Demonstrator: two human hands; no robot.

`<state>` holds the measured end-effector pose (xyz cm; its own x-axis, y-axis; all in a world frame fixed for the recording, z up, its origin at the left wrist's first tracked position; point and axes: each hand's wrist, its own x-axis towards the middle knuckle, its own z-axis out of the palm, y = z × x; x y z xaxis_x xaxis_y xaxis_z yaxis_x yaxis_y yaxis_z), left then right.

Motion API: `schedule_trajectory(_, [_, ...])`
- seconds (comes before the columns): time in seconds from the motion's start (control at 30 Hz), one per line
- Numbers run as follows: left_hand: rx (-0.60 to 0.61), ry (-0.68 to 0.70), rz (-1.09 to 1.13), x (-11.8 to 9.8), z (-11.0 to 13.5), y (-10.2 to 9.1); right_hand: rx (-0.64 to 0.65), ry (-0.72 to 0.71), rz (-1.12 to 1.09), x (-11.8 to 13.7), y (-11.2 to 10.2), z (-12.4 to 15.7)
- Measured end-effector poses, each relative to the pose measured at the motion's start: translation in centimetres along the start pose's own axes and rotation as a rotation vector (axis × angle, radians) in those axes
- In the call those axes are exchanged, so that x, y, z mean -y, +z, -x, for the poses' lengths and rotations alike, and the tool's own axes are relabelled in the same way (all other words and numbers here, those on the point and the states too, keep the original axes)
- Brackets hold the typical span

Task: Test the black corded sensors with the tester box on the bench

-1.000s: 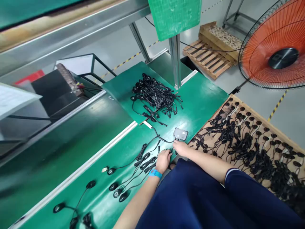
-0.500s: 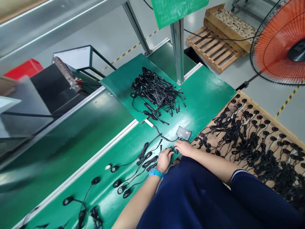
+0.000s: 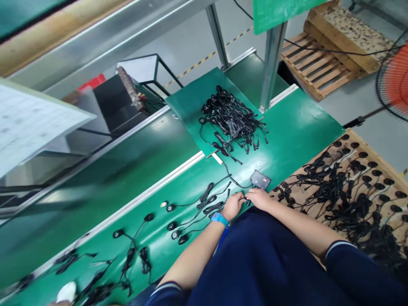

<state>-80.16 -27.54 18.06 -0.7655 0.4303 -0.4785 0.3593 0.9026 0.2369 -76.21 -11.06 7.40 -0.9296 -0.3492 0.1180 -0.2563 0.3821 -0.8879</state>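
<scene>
1. Grey floor [image 3: 188,46] spreads behind a long green tabletop [image 3: 302,119], and an orange fan [image 3: 397,80] stands partly cut off at the right.
2. Beside the tabletop, a wooden board [image 3: 369,152] carries rows of black cables with round ends.
3. Farther across lies a heap of black cables [image 3: 234,119]; a few loose coiled cables [image 3: 213,207] rest near the left wrist.
4. Left hand [image 3: 233,206] and right hand [image 3: 259,199] meet at the near edge. Each grip is closed to a pinch, thumb against fingers, on a small dark cable end.
5. Just beyond the right hand, a flat box [image 3: 259,180] lies on the tabletop, its cord [image 3: 240,185] running left.
6. Between the fingertips sits the cable end [image 3: 245,198], largely covered. Good handling here probably means pinching close to the tip, keeping both sides in line, pressing straight without twisting, and leaving the box's cord slack.
7. Compared with half a second ago, the fingertips are closer together, and a small red patch [image 3: 265,180] now shows on the box.
</scene>
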Motion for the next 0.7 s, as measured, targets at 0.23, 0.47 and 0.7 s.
schedule_trajectory(0.23, [-0.035, -0.011, -0.043, -0.2, -1.5, 1.5, -0.015, -0.069, -0.041, -1.8, 0.3, -0.3])
schedule_trajectory(0.47, [-0.303, 0.04, -0.005, 1.7, 0.6, -1.0, -0.131, -0.04, 0.046, -2.2, 1.1, 0.1])
schedule_trajectory(0.7, [-0.987, -0.498, -0.092, 16.1, 9.9, -12.2, -0.425, 0.097, 0.09, -2.0, 2.4, 6.0])
